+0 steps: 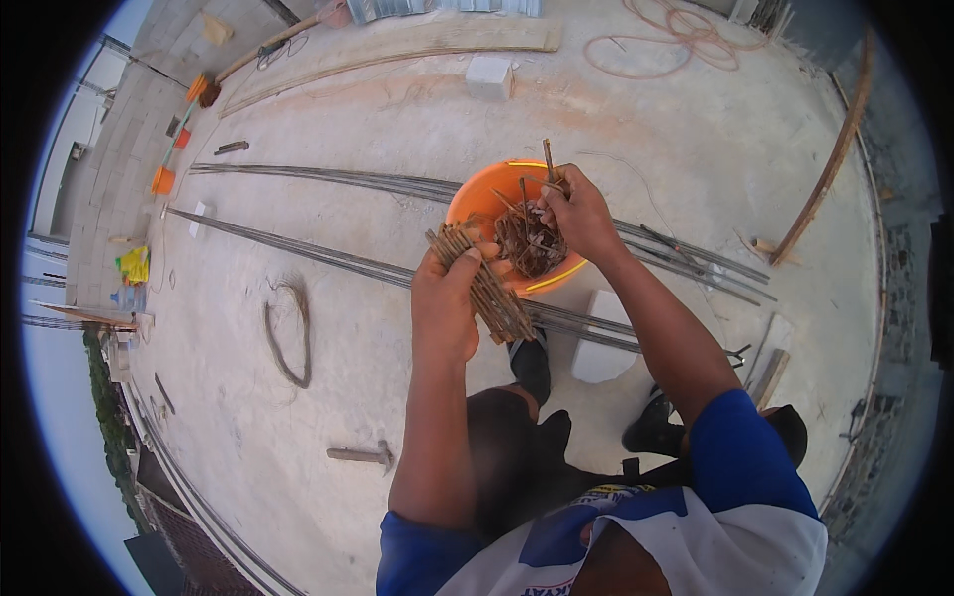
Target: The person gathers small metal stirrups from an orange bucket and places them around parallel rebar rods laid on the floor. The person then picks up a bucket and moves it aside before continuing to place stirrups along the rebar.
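Observation:
My left hand (447, 303) is closed round a bundle of short brown rods (487, 293), possibly rusty steel, slanting across the palm. The bundle sits in front of the near left rim of an orange bucket (472, 197). Over the bucket's right side, my right hand (581, 214) pinches a short brown rod (548, 154) that points upward. Tangled brown scraps (532, 243), perhaps rusty wire, lie inside the bucket below my right fingers. The lower end of the pinched rod is hidden by the fingers.
Two groups of long steel bars (298, 250) run across the concrete floor beside the bucket. A white block (601, 348) lies by my feet. A hammer (363, 455) and a wire coil (273, 338) rest to the left. Planks (397, 45) and a hose (686, 40) are farther off.

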### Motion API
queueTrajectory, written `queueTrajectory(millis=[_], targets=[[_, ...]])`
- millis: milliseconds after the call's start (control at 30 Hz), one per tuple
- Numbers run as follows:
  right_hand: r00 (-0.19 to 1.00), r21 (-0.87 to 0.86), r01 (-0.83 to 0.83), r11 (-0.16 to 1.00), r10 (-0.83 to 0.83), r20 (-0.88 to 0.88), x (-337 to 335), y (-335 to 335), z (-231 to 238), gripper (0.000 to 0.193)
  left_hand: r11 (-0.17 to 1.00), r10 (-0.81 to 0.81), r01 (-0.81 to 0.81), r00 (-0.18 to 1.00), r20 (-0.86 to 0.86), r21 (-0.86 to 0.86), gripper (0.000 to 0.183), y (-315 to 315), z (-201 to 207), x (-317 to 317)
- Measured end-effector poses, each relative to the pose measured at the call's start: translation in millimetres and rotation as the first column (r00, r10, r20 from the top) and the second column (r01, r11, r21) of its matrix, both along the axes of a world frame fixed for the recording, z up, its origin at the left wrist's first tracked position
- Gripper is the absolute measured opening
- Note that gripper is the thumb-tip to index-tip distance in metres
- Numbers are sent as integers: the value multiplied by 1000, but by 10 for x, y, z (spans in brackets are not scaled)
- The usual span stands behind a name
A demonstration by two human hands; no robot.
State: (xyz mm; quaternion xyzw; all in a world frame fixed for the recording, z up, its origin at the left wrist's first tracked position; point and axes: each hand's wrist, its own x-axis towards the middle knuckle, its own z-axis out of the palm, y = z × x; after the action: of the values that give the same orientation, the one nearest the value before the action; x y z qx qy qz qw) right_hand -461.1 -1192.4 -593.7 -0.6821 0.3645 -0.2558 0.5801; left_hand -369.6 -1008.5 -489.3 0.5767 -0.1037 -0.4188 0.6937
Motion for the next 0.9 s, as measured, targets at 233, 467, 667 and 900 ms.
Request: queueTrajectory(millis=[233,467,667,900], targets=[[929,463,-69,883,-112,352,-637,3,658,16,997,-63,62,998,20,39,19,-143,-82,-89],[933,416,-89,905,-70,352,-1499,209,1029,21,970,-241,242,970,30,-33,20,-301,-14,-398],[976,238,-129,963,82,200,-2252,520,1429,18,889,-457,456,890,6,-41,21,-457,-178,-658],[785,358,-424,832,140,604,-2705,661,1635,21,736,-664,656,747,6,-169,22,-447,43,-1168]])
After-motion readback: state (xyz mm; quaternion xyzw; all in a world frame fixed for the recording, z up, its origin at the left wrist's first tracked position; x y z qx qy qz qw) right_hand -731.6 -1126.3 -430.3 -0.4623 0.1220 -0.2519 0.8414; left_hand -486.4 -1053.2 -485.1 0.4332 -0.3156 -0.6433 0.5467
